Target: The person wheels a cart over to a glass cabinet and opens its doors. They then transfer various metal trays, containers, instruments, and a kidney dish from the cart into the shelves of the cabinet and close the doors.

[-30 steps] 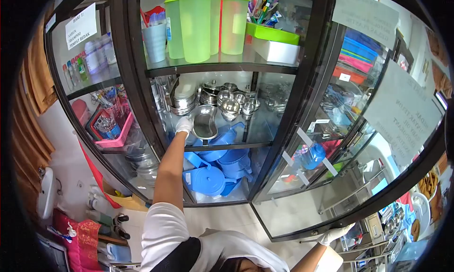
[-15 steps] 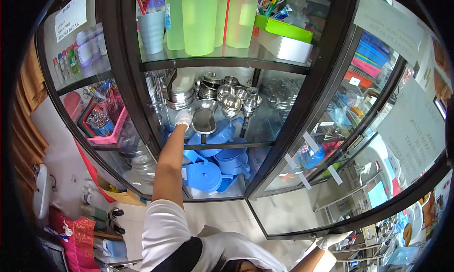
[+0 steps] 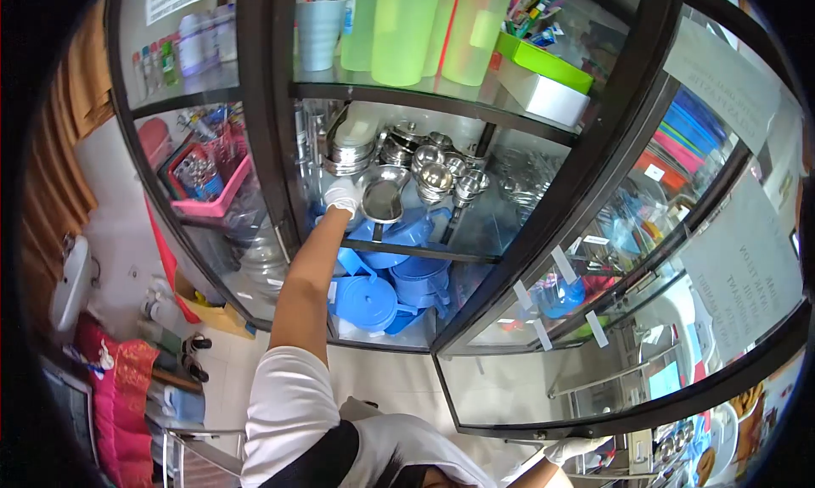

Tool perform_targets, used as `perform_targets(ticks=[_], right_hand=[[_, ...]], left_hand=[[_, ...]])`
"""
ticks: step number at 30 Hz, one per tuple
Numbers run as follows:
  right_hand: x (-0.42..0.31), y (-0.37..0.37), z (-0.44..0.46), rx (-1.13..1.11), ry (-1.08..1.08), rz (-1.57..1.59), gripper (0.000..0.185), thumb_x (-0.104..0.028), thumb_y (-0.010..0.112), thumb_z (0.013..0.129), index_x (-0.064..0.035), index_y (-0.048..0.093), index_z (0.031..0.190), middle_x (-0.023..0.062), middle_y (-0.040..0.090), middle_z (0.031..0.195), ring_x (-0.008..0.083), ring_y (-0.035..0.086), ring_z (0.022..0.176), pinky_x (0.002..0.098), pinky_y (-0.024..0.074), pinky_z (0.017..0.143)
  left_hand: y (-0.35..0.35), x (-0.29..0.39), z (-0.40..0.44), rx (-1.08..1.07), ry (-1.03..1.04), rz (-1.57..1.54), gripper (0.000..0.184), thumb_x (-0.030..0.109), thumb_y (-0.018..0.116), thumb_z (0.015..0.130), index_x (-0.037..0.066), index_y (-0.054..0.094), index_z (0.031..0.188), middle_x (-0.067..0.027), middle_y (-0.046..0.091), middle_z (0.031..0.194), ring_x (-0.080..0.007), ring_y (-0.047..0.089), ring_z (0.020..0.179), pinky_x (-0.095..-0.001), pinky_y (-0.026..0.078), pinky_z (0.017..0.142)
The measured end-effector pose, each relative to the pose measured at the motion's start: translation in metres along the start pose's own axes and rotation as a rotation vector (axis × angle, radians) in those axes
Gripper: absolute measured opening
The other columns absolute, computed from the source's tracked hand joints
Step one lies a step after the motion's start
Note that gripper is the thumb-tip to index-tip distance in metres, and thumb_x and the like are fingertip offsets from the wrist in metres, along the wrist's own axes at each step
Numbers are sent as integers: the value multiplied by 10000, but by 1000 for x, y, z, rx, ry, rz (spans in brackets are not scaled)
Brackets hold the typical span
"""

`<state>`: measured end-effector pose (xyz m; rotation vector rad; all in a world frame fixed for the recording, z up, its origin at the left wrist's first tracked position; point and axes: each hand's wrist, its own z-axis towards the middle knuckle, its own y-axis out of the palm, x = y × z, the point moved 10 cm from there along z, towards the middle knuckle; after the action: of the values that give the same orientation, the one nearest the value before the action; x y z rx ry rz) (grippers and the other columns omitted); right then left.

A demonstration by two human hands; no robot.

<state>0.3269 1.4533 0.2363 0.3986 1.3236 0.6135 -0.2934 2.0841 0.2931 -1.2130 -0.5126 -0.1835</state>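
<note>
My left hand (image 3: 341, 197), in a white glove, reaches into the middle shelf of a glass cabinet. It is closed at the left rim of a shiny metal kidney dish (image 3: 383, 201); the fingertips are partly hidden. Behind the hand stands a stack of metal pans (image 3: 350, 159), with small metal bowls (image 3: 435, 179) to the dish's right. Low on the right, my gloved right hand (image 3: 577, 449) is at the bottom frame of the open cabinet door (image 3: 560, 422). How its fingers are bent is unclear.
Blue plastic basins and lidded pots (image 3: 365, 303) fill the shelf below. Tall green containers (image 3: 409, 34) and a green box (image 3: 543, 62) stand above. A pink basket (image 3: 222, 201) shows behind the left glass. A dark shelf edge (image 3: 424, 249) runs in front of my left forearm.
The view has shifted, so the cabinet appears farther right. My left hand stays beside the kidney dish, which looks slightly more tilted. My right hand remains by the door frame.
</note>
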Motion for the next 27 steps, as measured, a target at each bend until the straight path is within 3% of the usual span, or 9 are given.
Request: perform_targets(ticks=[8, 11, 13, 20, 21, 22, 23, 26, 27], right_hand=[[-27, 32, -42, -91, -29, -101, 483, -338, 230, 971, -47, 421, 1306, 154, 477, 1291, 248, 501, 1125, 382, 363, 983], [-25, 40, -66, -194, 136, -107, 504, -372, 206, 981, -67, 378, 1344, 151, 451, 1327, 262, 484, 1165, 395, 356, 1004], [-27, 43, -84, -306, 164, -104, 492, -369, 223, 981, -56, 386, 1325, 152, 474, 1273, 257, 499, 1113, 381, 360, 986], [-45, 59, -155, -685, 181, -160, 375, -265, 330, 959, -26, 466, 1215, 121, 497, 1197, 195, 464, 1069, 306, 315, 970], [-43, 63, -168, -803, 65, -317, 326, -179, 353, 952, -8, 467, 1206, 130, 500, 1191, 203, 470, 1068, 311, 314, 979], [-33, 64, -177, -805, 252, -103, 271, -122, 386, 936, -8, 490, 1158, 121, 509, 1175, 202, 472, 1074, 307, 307, 987], [-26, 63, -188, -801, 439, 103, 221, -66, 419, 920, -7, 513, 1111, 112, 518, 1160, 200, 475, 1081, 302, 300, 995], [-40, 80, -220, -858, 360, -134, 197, -164, 441, 947, -19, 524, 1051, 82, 545, 1114, 168, 490, 995, 283, 350, 928], [-49, 93, -232, -935, 320, -147, 180, -151, 453, 942, -22, 530, 1042, 91, 550, 1132, 174, 495, 1027, 286, 345, 947]], left_hand=[[-94, 47, -182, 461, 375, -366, 374, 205, 537, 822, 18, 564, 1145, -177, 644, 1005, -362, 622, 823, -403, 500, 715], [-82, 37, -267, 258, 318, -649, 322, 249, 514, 870, 72, 581, 1131, -142, 657, 1004, -350, 623, 830, -394, 494, 716], [-60, 21, -332, 50, 198, -550, 251, 212, 556, 876, 83, 624, 1081, -81, 672, 1013, -245, 646, 843, -321, 496, 717], [-26, -48, -544, -349, 33, -501, 193, 208, 526, 895, 49, 622, 948, -62, 636, 892, -184, 587, 791, -290, 476, 724], [-24, -42, -569, -139, 531, -138, 212, 201, 520, 907, 46, 637, 991, -42, 651, 910, -147, 592, 766, -275, 487, 725], [-32, -46, -571, -132, 527, -126, 212, 201, 520, 907, 46, 637, 991, -42, 651, 910, -147, 592, 766, -275, 487, 725], [-33, -65, -571, -194, 344, -305, 210, 190, 520, 902, 45, 639, 996, -33, 655, 907, -141, 592, 767, -267, 483, 729], [-19, -115, -602, -368, -239, -848, 210, 155, 519, 889, 42, 646, 1011, -5, 664, 897, -123, 593, 768, -243, 472, 741], [-22, -119, -607, -367, -248, -850, 210, 155, 519, 889, 42, 646, 1011, -5, 664, 897, -123, 593, 768, -243, 472, 741]])
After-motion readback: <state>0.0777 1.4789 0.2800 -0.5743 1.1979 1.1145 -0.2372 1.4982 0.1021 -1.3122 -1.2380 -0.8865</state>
